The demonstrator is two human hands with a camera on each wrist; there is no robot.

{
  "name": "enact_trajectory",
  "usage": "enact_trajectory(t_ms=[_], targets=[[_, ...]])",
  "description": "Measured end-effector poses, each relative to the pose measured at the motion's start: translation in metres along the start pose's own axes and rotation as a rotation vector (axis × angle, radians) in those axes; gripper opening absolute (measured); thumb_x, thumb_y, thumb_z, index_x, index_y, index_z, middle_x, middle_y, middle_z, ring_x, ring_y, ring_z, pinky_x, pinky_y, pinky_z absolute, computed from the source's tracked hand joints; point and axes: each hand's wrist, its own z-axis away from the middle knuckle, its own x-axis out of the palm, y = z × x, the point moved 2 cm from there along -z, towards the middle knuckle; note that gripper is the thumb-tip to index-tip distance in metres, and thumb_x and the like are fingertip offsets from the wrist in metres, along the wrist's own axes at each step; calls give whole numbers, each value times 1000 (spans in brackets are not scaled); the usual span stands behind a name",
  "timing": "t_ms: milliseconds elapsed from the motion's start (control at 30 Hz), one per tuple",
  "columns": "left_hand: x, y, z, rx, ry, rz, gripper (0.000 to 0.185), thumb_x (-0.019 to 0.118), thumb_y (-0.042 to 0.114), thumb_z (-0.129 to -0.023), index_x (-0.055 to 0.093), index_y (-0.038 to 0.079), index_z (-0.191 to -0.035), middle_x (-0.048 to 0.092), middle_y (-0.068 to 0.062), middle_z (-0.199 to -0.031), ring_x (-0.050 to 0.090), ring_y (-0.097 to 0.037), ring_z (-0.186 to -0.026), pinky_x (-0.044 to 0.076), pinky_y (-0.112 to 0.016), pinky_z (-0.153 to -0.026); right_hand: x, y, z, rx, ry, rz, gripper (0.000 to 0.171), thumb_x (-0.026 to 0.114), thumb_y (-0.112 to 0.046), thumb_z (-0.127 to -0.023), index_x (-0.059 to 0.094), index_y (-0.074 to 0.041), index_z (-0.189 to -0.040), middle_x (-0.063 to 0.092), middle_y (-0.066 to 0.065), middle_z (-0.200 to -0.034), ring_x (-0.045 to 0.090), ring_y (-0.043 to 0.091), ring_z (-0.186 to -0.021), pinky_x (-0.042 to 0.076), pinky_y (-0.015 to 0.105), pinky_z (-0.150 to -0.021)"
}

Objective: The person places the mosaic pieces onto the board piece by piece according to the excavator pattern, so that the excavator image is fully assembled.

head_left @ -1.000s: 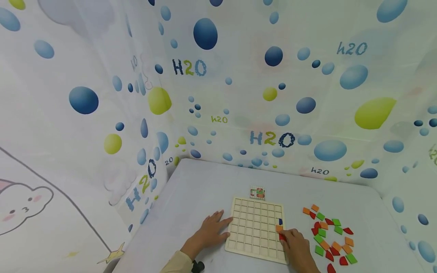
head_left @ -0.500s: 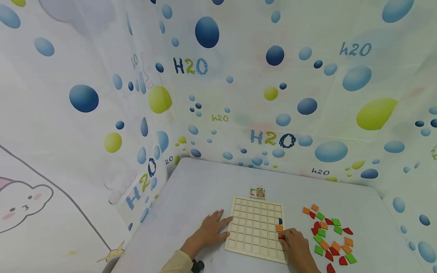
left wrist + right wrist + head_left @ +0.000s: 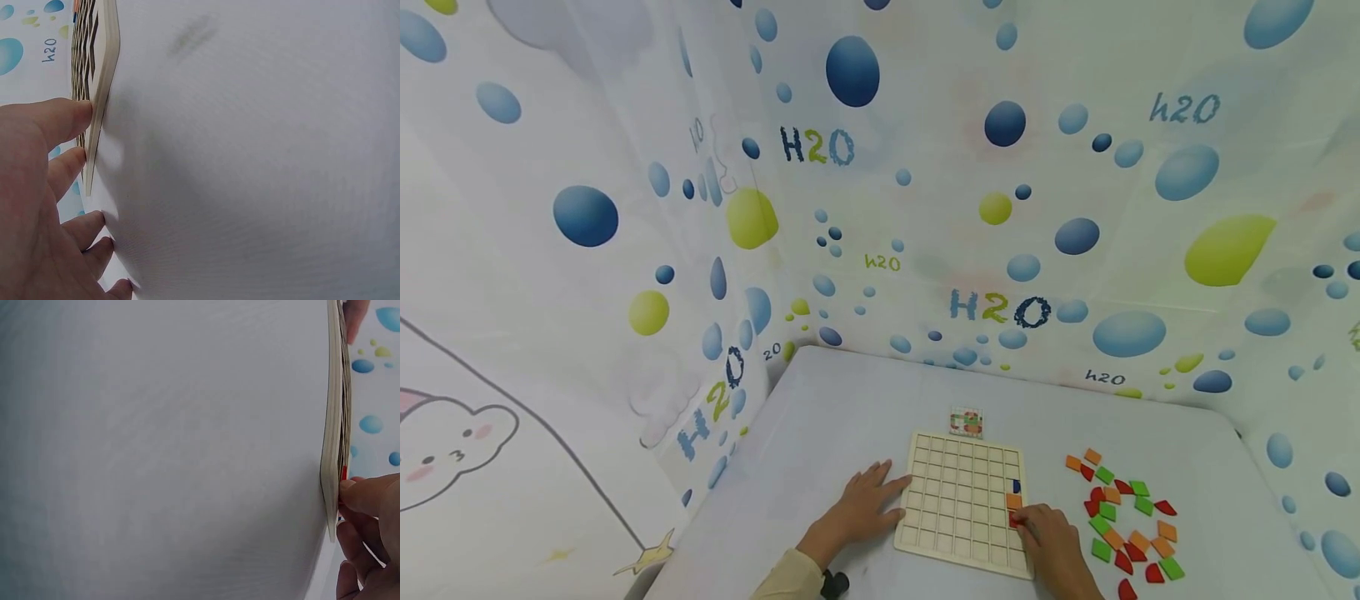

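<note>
A pale wooden grid board (image 3: pixel 958 504) lies on the white-covered table. My left hand (image 3: pixel 867 507) is spread out, with thumb and forefinger against the board's left edge, as the left wrist view also shows. At the board's right edge my right hand (image 3: pixel 1051 537) pinches a red piece (image 3: pixel 1013 518) between thumb and forefinger, down at a cell in the last column. Just above it in that column sit an orange square (image 3: pixel 1014 501) and a dark blue piece (image 3: pixel 1017 486). In the right wrist view only a sliver of the red piece (image 3: pixel 344 471) shows by the thumb.
A small patterned card (image 3: pixel 966 422) lies beyond the board's far edge. Scattered right of my right hand are several green, orange and red pieces, such as a green square (image 3: pixel 1101 550). A black object (image 3: pixel 834 585) lies near my left sleeve. Printed curtains surround the table.
The red piece has turned and now lies flatter in the cell below the orange square. My right fingers have shifted slightly with it; the left hand has stayed put.
</note>
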Motion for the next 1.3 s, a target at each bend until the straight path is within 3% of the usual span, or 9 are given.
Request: enact_trajectory(t_ms=[333,667,1033,1167,1300], targets=[[0,-1,-1,-8,5,11,59,61,48,-104,48,36,-159,33,-13,-172,30,-38,-159,25,-64,-127,-1,-2,-1,-5,4,-9,9,74,-9,-98,73,-18,-101,68,5,-112,60,27,-104,51,53,-87],[-4,2,1,-5,2,5,58,63,46,-104,49,33,-159,35,-14,-171,32,-39,-158,27,-65,-126,1,-1,-3,6,-8,-17,4,76,-13,-97,72,-14,-100,67,1,-108,56,21,-96,49,48,-85],[-3,0,1,-1,8,11,58,62,46,-104,49,33,-159,34,-14,-171,31,-39,-158,26,-65,-126,-3,-5,-1,-11,19,-6,8,77,-12,-96,74,-17,-101,66,3,-108,60,25,-102,52,52,-87],[0,-2,0,-8,-2,10,59,61,48,-104,48,35,-160,33,-13,-172,30,-38,-158,25,-64,-127,-13,7,-7,33,48,-50,10,75,-14,-96,75,-13,-106,67,8,-113,61,30,-107,53,58,-93],[3,-2,-1,-16,-14,10,60,61,50,-104,47,36,-160,32,-12,-172,29,-37,-159,25,-63,-127,-33,36,-20,85,132,-75,20,73,-13,-96,73,-4,-114,66,16,-113,63,32,-102,58,57,-92]])
